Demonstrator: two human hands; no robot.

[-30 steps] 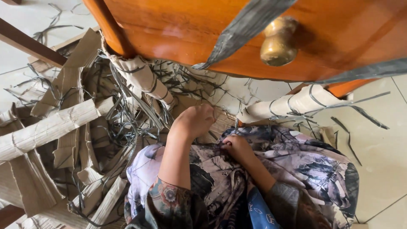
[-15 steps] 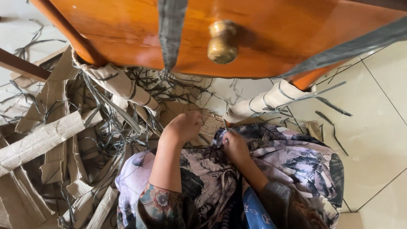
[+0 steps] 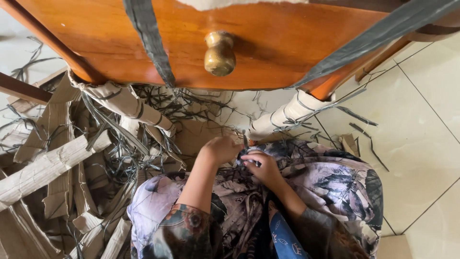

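Note:
My left hand (image 3: 219, 149) is closed in a fist over my lap, and a short grey plastic strip (image 3: 245, 139) sticks up from beside it. Touching it on the right, my right hand (image 3: 262, 166) has its fingers curled around a small dark thing that I cannot make out. Both hands rest on my patterned skirt (image 3: 330, 180). Just above them is a wooden cabinet (image 3: 287, 43) with a brass knob (image 3: 219, 53) and grey straps (image 3: 149, 43) across its front. Its legs (image 3: 292, 112) are wrapped in cardboard.
Torn cardboard pieces (image 3: 45, 168) and cut grey strapping (image 3: 120, 158) are heaped on the floor to my left and under the cabinet. A wooden rail (image 3: 21, 88) crosses the far left. Pale floor tiles (image 3: 421, 139) lie to the right with a few strap scraps (image 3: 357, 116).
My left hand has drawn back from the cardboard under the cabinet and now meets my right hand over my lap. The view has shifted so the cabinet sits lower and nearer.

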